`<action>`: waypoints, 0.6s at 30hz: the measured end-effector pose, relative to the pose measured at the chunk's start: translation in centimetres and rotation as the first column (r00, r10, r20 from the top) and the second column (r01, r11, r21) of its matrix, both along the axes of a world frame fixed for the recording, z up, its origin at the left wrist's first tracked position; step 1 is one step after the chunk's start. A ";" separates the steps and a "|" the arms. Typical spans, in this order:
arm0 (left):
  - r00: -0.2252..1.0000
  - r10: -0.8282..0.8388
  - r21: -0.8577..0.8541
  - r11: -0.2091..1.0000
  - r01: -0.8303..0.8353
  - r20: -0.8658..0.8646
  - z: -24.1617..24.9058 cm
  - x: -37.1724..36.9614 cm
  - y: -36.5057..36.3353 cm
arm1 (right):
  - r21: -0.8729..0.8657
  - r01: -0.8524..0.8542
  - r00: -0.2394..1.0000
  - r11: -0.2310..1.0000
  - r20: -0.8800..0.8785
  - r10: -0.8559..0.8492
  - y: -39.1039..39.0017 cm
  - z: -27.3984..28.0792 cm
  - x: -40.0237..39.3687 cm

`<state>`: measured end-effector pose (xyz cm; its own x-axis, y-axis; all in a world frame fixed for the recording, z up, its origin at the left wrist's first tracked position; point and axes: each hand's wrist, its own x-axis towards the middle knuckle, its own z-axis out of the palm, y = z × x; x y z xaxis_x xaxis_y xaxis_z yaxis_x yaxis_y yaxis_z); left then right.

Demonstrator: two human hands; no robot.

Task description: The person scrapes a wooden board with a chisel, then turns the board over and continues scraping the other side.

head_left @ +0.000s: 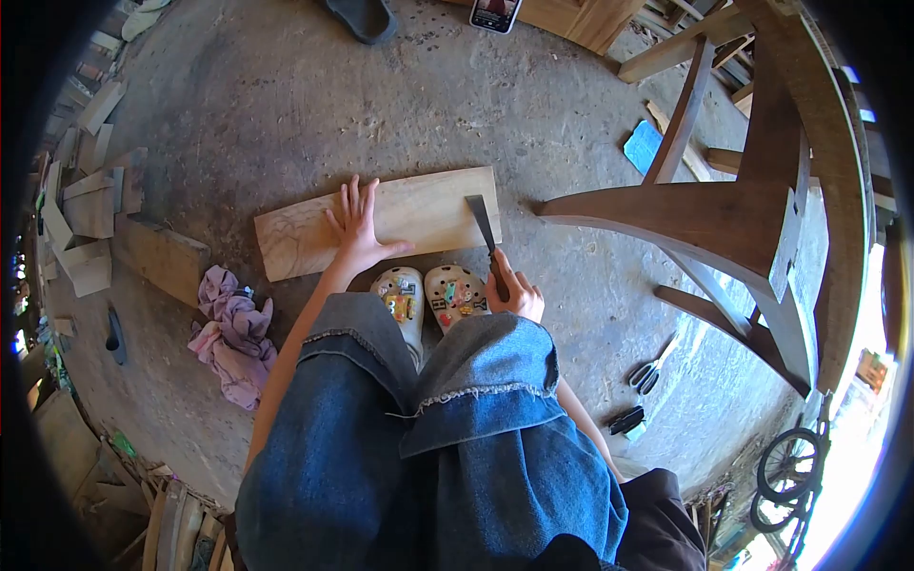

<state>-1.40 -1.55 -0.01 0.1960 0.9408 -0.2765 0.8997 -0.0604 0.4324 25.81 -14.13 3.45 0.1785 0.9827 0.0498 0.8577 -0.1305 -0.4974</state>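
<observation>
A pale wooden board (419,205) lies on the concrete floor, just beyond my light clogs. My left hand (359,228) rests on the board left of its middle, with the fingers spread. In my right hand (519,293) is the dark handle of a flat-bladed tool (483,221). The tip of its blade is over the right end of the board. My right hand itself is below the board's edge, beside the right clog (455,293). Some of the right hand's fingers are partly hidden.
A crumpled pink cloth (233,333) and wood offcuts (93,205) lie left. A curved wooden furniture frame (705,219) stands right, with scissors (646,376) near it. A blue piece (644,147), a dark sandal (367,19) and a phone (494,13) are farther off.
</observation>
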 end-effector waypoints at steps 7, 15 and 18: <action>1.000 -0.012 0.022 1.000 0.012 -0.002 -0.3 -0.1 0.1 | 0.074 -0.011 1.000 0.997 0.026 0.009 4.8 0.0 -0.7; 1.000 -0.004 0.009 1.000 0.004 0.006 0.1 0.0 0.2 | -0.011 -0.026 1.000 1.000 0.010 0.026 0.5 0.1 -0.6; 1.000 -0.005 0.011 1.000 0.005 0.002 -0.1 0.0 0.2 | 0.017 -0.008 1.000 1.000 0.020 0.007 1.3 -0.2 -0.9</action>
<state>-1.43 -1.30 -0.06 0.2017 0.9427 -0.2656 0.8984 -0.0701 0.4335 24.93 -12.87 3.28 0.1700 0.9830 0.0697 0.8682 -0.1159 -0.4824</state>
